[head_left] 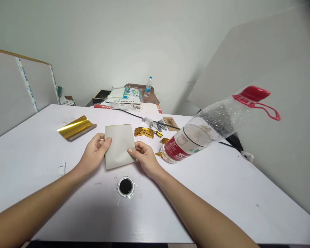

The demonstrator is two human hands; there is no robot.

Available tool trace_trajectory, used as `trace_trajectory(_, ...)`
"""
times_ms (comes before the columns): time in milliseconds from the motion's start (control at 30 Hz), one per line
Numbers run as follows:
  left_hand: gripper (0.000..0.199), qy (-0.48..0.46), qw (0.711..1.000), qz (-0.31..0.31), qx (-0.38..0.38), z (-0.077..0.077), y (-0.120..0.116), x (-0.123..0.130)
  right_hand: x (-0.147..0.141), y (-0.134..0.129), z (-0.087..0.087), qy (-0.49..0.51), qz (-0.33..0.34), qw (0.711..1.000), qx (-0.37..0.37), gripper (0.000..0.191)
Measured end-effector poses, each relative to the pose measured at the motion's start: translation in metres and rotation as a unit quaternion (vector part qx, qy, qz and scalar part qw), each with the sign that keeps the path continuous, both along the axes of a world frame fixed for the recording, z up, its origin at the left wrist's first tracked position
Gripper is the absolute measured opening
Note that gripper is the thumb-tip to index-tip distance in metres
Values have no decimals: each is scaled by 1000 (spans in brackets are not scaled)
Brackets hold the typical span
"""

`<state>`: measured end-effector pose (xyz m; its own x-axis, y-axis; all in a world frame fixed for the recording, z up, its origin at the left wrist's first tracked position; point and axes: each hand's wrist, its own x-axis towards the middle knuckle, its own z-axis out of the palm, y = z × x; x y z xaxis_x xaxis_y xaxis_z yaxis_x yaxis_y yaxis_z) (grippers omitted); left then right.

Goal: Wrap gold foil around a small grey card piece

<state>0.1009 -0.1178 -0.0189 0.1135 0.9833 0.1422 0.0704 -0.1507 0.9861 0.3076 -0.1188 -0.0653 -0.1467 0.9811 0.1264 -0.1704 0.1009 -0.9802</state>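
A pale grey rectangular sheet (pixel 119 146) is held up between both my hands, over the middle of the table. My left hand (pixel 96 150) pinches its left edge, thumb on the near face. On the right edge, my right hand (pixel 145 157) grips it the same way, lower down. Below the sheet, a round dark disc with a pale rim (pixel 125 186) sits on the white table (pixel 98 220), with clear droplets or scraps around it. Left of my hands lies a curled gold foil sheet (pixel 77 128). Folded gold foil pieces (pixel 144 132) lie just beyond my right hand.
A large water bottle with a red cap (pixel 187 141) stands close right of my right hand. A black cable (pixel 129 113) crosses the back, near a brown card (pixel 171 123). Further back are a small bottle (pixel 148 86) and printed packets (pixel 124 96). A white scrap (pixel 61 168) lies left.
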Motion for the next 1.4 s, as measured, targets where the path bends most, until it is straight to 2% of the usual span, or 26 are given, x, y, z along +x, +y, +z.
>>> trace_trajectory(133, 50, -36, 999, -24, -13, -14, 0, -8, -3, 2, 1, 36, -7, 999, 11, 33)
trace_trajectory(267, 28, -104, 991, -19, -78, -14, 3, -15, 2, 4, 6, 36, -2, 999, 0, 28)
trace_trajectory(333, 23, -163, 980, -16, -117, -11, 3, -15, 6, 5, 8, 50, 27, 998, -18, 36)
trace_trajectory(433, 35, -194, 972, -33, -133, -10, 2, -15, 11, 5, 11, 63, 74, 995, -34, 50)
trace_trajectory(533, 45, -149, 983, -36, -101, -14, 3, -16, 12, 3, 11, 39, 94, 995, -23, 46)
trace_trajectory(633, 34, -79, 995, -23, -56, -19, 4, -18, 9, 2, 8, -10, 70, 997, 14, 30)
trace_trajectory(800, 38, 27, 999, -40, 14, -17, 0, -18, 6, 0, 3, -37, -8, 999, 26, 41)
trace_trajectory(1000, 43, -1, 999, -6, 41, -25, 0, -15, 8, -4, 3, -82, -11, 996, 12, 46)
trace_trajectory(1133, 40, 10, 999, -7, 35, -30, 2, -16, 7, -3, 1, -51, -17, 998, 28, 44)
trace_trajectory(1400, 38, 31, 999, -22, 9, -29, 1, -17, 7, 1, -3, -21, -41, 998, 33, 43)
